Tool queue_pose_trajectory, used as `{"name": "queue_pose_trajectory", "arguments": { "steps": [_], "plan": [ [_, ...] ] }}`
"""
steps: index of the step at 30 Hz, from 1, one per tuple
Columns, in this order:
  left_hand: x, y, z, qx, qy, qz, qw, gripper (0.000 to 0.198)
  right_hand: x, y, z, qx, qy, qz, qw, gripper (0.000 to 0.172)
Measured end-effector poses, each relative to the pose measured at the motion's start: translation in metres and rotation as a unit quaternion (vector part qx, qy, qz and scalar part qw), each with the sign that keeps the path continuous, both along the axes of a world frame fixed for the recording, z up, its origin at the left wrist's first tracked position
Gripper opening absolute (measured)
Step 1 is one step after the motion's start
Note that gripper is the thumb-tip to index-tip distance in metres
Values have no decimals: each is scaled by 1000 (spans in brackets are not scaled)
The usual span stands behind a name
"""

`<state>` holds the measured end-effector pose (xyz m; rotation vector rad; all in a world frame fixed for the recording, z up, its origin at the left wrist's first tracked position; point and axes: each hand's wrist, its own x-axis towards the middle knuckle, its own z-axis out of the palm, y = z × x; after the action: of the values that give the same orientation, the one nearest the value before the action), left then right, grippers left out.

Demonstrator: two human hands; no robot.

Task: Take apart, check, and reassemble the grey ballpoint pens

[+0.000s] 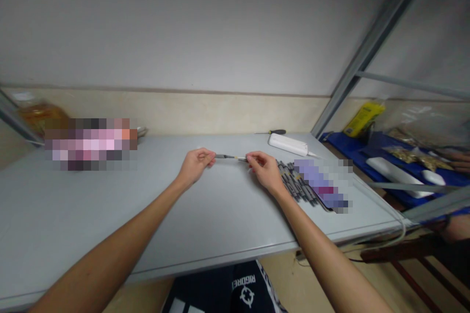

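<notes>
A slim grey pen (224,156) is stretched level between my two hands, just above the table. The fingertips of my left hand (200,162) pinch its left end. At the other end, the thumb and fingers of my right hand (263,168) close on a thinner, paler section; whether this is a separate piece I cannot tell. Right beside my right wrist lies a pile of several grey and black pens (299,186), partly hidden by that hand and forearm.
A white power strip (288,145) and a screwdriver (278,132) lie at the back of the grey table (216,215). Blurred-out items cover spots at left and right. Beyond the metal frame, a blue surface (336,143) holds bags, a yellow pack (364,118) and another person's hand.
</notes>
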<state>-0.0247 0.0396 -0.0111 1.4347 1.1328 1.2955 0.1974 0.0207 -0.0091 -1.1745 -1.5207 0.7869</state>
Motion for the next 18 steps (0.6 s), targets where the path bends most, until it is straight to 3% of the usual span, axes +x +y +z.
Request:
{"name": "queue_pose_trajectory", "arguments": {
  "steps": [8, 18],
  "plan": [
    [1, -3, 2, 24, 71, 12, 997, 39, -2, -1, 3, 10, 90, 16, 996, 25],
    [0, -2, 3, 22, 86, 36, 995, 42, 0, -2, 4, 67, 98, -1, 993, 36]
  ]
}}
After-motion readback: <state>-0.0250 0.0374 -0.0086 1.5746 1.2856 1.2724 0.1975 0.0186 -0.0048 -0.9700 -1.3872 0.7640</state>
